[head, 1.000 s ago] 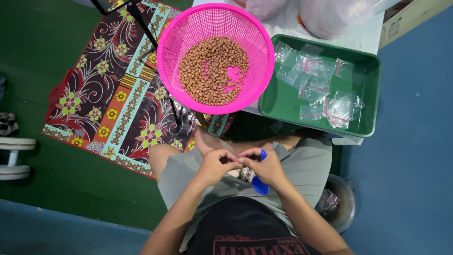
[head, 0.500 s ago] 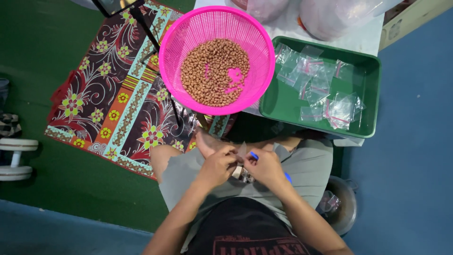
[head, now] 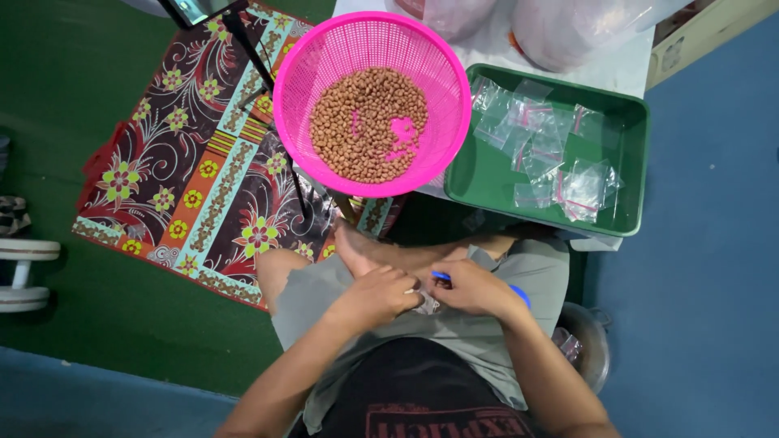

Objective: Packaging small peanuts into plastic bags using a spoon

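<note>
Since the earlier frames your two hands have barely shifted: they stay pressed together over your lap, and the blue piece under the right one now pokes out on both sides of it. Going from the left, two white cylindrical ends of a dumbbell-like object (head: 23, 276) lie on the green floor, then a patterned floral mat in red, black and turquoise (head: 195, 162) spreads out, with thin black tripod legs (head: 260, 73) crossing it. Your left hand (head: 375, 296) curls its fingers closed, pinching a small clear plastic bag (head: 428, 303) that sits between both hands, just above your grey shorts. That bag lies directly between your fingertips, equally near each hand; its long axis is too hidden to judge. Your right hand (head: 475, 289) is also closed, gripping the bag's other side together with a slim blue pen-like tool (head: 442, 276) that runs left to right beneath the palm. Ahead of your hands, a round pink plastic mesh basket (head: 304, 122) holds brown peanuts (head: 365, 122) and a small pink scoop. To its right, a rectangular green plastic tray (head: 633, 162) carries a loose heap of small clear zip bags with red strips (head: 560, 154). Beyond it, large clear plastic sacks (head: 568, 28) rest on white paper. A round metal bowl (head: 596, 349) sits by your right hip.
</note>
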